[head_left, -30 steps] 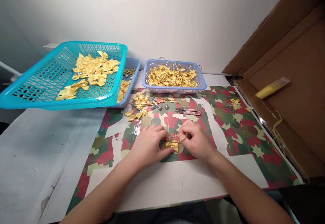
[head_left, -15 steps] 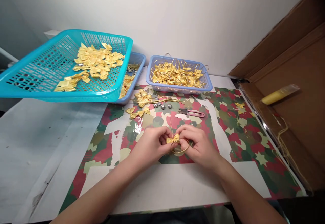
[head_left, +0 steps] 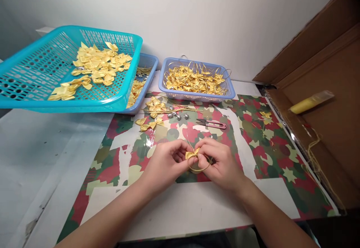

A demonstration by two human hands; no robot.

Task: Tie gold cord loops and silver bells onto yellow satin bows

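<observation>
My left hand (head_left: 165, 162) and my right hand (head_left: 221, 162) meet over the camouflage-patterned mat (head_left: 253, 143), both pinched on one small yellow satin bow (head_left: 192, 153). A thin gold cord loop (head_left: 199, 165) hangs from the bow, curling below my right fingers. Behind the hands lie several loose yellow bows (head_left: 153, 111), a few silver bells (head_left: 177, 115), gold cords and a pink thread snipper (head_left: 212, 124).
A turquoise basket (head_left: 118, 102) with yellow bows sits tilted at the back left over a blue basket (head_left: 149, 79). Another blue basket (head_left: 197, 96) holds bows with gold loops. A cardboard box (head_left: 323, 72) with a yellow tube (head_left: 309, 102) stands on the right.
The bow has been lifted off the mat and turned between my fingers; the gold loop now hangs below it. My view has shifted slightly.
</observation>
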